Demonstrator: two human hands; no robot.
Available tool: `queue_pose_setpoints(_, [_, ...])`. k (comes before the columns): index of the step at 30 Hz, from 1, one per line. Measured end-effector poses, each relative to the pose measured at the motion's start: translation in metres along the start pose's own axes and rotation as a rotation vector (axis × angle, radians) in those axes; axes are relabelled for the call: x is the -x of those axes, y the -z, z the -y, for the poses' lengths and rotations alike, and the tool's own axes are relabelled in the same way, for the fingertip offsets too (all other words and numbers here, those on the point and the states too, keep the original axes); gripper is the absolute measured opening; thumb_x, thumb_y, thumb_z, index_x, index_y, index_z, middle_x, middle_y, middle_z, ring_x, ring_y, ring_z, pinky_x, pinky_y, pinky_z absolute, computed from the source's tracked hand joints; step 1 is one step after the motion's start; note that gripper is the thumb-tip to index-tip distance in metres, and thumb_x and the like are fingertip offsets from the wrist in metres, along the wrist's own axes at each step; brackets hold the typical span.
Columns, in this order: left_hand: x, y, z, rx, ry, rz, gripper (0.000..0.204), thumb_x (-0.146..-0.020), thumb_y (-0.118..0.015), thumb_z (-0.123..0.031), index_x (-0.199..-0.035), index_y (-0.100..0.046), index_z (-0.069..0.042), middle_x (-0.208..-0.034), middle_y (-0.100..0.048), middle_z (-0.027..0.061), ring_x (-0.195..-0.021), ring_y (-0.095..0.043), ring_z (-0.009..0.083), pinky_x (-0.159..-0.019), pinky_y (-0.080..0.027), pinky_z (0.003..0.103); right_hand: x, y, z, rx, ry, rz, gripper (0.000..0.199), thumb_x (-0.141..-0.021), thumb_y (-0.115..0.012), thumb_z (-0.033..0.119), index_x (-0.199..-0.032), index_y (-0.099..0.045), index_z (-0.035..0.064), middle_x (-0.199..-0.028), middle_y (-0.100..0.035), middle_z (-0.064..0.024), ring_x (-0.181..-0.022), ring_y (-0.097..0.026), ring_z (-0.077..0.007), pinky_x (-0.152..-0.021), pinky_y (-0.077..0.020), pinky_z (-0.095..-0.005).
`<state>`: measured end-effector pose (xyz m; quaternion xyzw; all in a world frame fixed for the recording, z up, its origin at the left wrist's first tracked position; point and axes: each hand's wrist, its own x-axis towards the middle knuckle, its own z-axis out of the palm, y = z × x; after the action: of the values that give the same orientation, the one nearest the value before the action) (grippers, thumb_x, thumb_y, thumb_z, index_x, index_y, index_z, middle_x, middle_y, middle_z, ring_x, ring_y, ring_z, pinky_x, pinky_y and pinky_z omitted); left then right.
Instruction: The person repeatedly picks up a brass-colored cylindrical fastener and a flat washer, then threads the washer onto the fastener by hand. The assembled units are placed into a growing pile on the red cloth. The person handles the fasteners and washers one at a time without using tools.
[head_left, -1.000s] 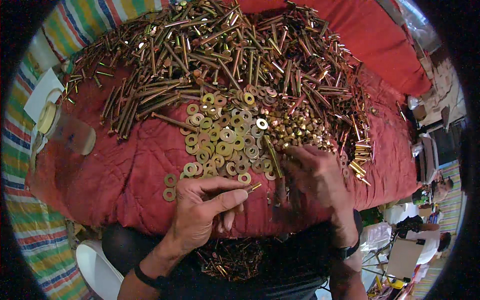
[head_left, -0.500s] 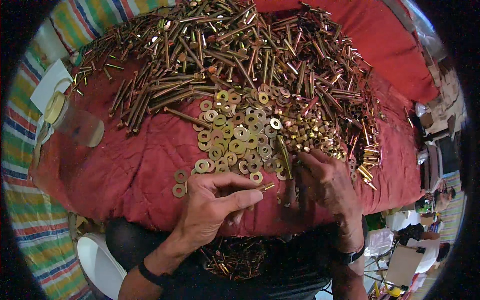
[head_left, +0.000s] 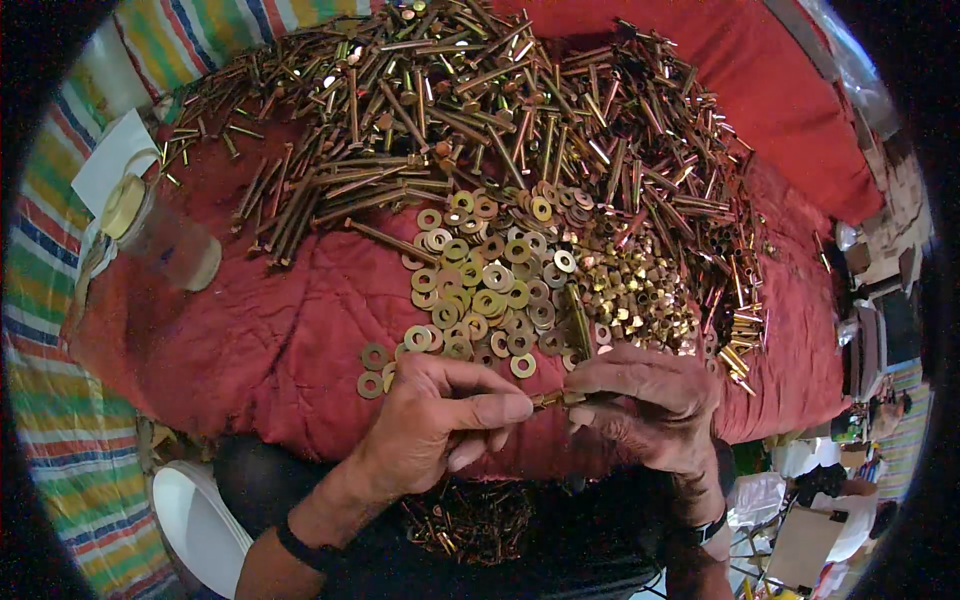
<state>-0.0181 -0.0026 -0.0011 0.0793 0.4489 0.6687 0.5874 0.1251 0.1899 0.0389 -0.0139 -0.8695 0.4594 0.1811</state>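
Rod (head_left: 547,399), wearer-side of washer pile (head_left: 490,300), is pinched tight by left hand (head_left: 440,420), its tip now met by right hand (head_left: 648,402), brought in from nuts (head_left: 640,295) right of washer pile, so both hands are occupied there, right grip nearly closed, contents can't be told.

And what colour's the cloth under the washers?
The cloth is red, clearest in the head view.

Lidded jar (head_left: 172,245), left | white sheet (head_left: 108,165) beside it | striped sheeting (head_left: 75,440), left edge
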Motion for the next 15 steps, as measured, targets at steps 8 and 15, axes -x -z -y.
queue_pose_setpoints(8, [-0.002,0.010,0.001,0.052,0.153,0.113,0.016,-0.093,-0.072,-0.010,-0.100,-0.073,0.004,-0.069,-0.065,0.0087,-0.043,-0.048,0.0067,-0.038,-0.031,0.020,0.008,-0.003,-0.006,0.101,0.109,0.034,0.028,-0.074,-0.085,0.005,-0.099,-0.076,-0.0015,-0.095,-0.075,-0.0138,-0.084,-0.074,-0.0265,-0.069,-0.0590,-0.0336])
queue_pose_setpoints(15, [0.007,-0.001,0.003,-0.664,-0.438,-0.041,0.016,-0.091,-0.078,-0.013,-0.095,-0.078,0.003,-0.072,-0.070,0.0034,-0.059,-0.058,0.0065,-0.051,-0.042,0.024,0.015,0.001,-0.003,0.186,-0.121,0.129,0.028,-0.090,-0.079,0.024,-0.111,-0.073,0.0056,-0.099,-0.074,-0.0101,-0.091,-0.073,-0.0252,-0.078,-0.0578,-0.0368])
